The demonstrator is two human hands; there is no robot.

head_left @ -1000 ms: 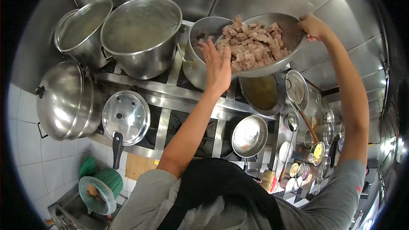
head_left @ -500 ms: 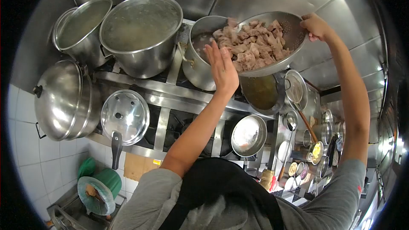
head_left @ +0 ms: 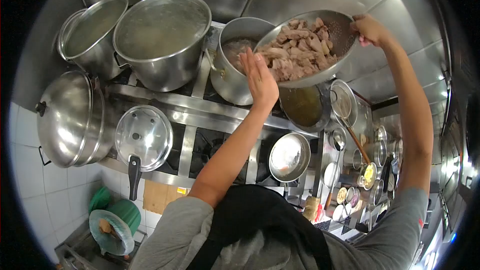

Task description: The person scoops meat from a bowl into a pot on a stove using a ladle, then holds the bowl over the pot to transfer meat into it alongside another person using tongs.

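Tilted over the tall pot (head_left: 231,86) is a metal colander (head_left: 343,37) with holes in its wall. Chunks of pale cooked meat (head_left: 302,52) fill much of it, heaped toward its lower left lip. My right hand (head_left: 371,30) grips the colander's raised right rim. Fingers straight and palm flat, my left hand (head_left: 262,84) is at the lower lip, beside the meat and the pot's mouth; whether it touches the colander I cannot tell. Some meat and liquid show inside the pot, partly hidden by my left fingers.
Two large pots of cloudy liquid, one the big stockpot (head_left: 162,67), stand at the back left. A wok of oil (head_left: 302,107) sits below the colander. In front are a pressure cooker (head_left: 145,137) and a frying pan (head_left: 289,157). A strainer (head_left: 342,100) lies rightward.
Blurred pieces at the colander's left lip are gone from there, and the heap has shifted. Both hands stay nearly in place. The whole view has shifted slightly.
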